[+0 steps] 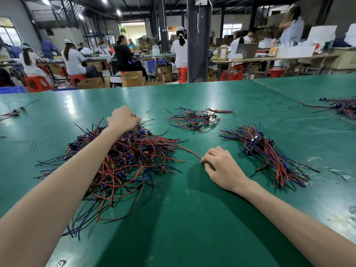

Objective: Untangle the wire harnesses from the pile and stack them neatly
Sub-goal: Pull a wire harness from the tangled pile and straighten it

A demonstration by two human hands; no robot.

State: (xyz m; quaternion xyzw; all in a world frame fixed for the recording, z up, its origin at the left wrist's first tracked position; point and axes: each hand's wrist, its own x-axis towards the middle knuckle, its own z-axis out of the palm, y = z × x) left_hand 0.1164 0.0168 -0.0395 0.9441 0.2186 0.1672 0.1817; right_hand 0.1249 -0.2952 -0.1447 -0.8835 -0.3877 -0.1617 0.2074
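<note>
A big tangled pile of wire harnesses (123, 162), red, blue and black, lies on the green table (192, 218) left of centre. My left hand (123, 119) reaches over its far side and grips wires at the top of the pile. My right hand (219, 166) rests on the table to the pile's right, fingers curled, pinching the end of a red wire (185, 150) that leads back into the pile. A straightened stack of harnesses (269, 153) lies to the right, wires fanned toward me. A smaller loose bunch (194, 118) sits further back.
More harnesses lie at the far right (342, 106) and far left (13, 111) of the table. A small rubber band (148, 112) sits behind my left hand. Beyond the table edge, people sit on red stools at benches with cardboard boxes.
</note>
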